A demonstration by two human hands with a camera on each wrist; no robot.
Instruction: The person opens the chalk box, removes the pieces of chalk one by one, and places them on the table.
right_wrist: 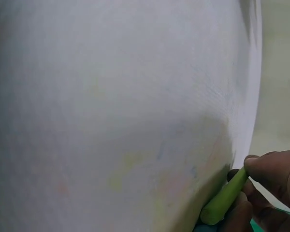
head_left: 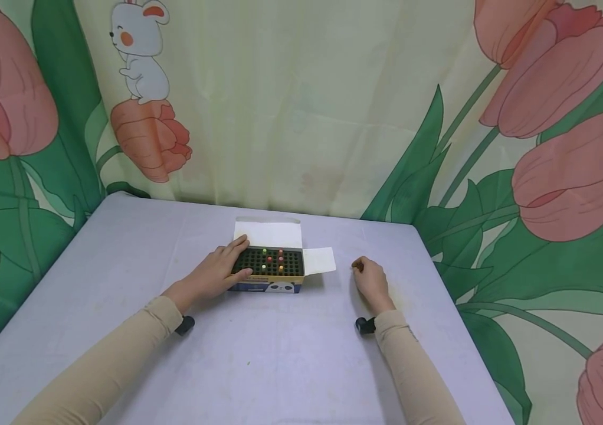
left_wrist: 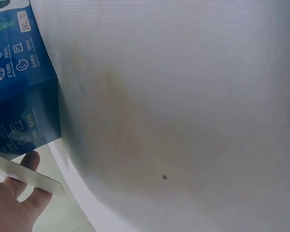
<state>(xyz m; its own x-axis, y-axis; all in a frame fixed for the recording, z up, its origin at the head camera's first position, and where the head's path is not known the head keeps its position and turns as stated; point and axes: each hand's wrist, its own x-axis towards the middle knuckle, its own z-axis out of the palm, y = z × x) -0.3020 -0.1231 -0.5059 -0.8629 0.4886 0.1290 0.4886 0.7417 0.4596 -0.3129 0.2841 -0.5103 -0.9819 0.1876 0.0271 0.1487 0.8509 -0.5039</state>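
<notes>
A blue and yellow crayon box (head_left: pixel 259 281) with a panda face on its front stands open on the table. Its black holder has rows of holes, and a few coloured crayons (head_left: pixel 269 260) poke up from it. My left hand (head_left: pixel 215 273) grips the box's left end, thumb over the front edge and fingers towards the raised lid. In the left wrist view, fingers (left_wrist: pixel 36 198) lie around a white flap beside the box's blue side (left_wrist: pixel 19 77). To the right of the box, my right hand (head_left: pixel 372 283) pinches a green crayon (right_wrist: pixel 224 198). Something teal shows partly below it.
The white lid (head_left: pixel 268 231) stands up at the back of the box, and a white side flap (head_left: pixel 320 261) sticks out to the right. A pale cloth with faint colour stains covers the table (head_left: pixel 280 360). A printed curtain (head_left: pixel 301 106) hangs behind.
</notes>
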